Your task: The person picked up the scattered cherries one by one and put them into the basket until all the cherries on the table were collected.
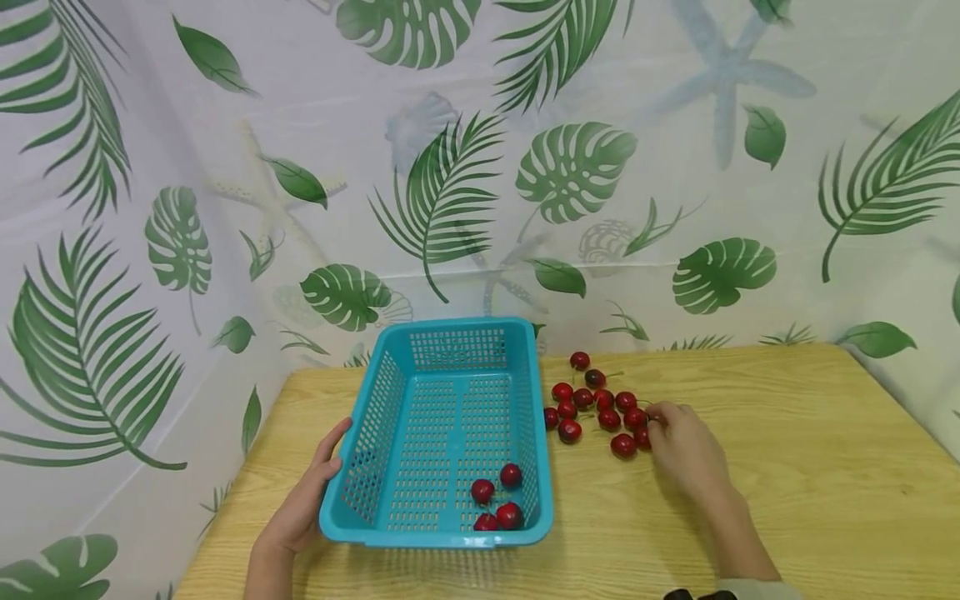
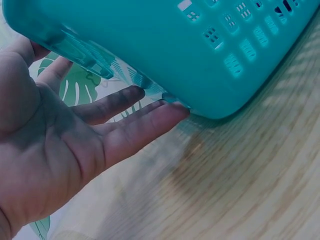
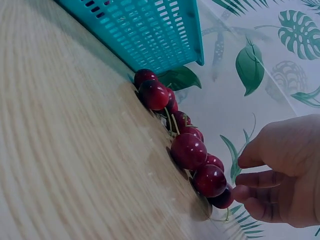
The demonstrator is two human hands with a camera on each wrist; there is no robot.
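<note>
Cherries [image 1: 570,431] on bench [image 1: 825,467], R of blue basket [image 1: 442,539]; 4 inside. L hand [image 1: 300,502]: fingers [image 2: 145,130] wide, touching basket. R hand [image 1: 688,452]: fingers bent at pile edge, can't tell if gripping.

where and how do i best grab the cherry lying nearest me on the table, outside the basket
Probably pinch the cherry lightly across its widest part, coming from the front and above: its body is round, bare tabletop lies in front of it, and other cherries crowd behind it.
</note>
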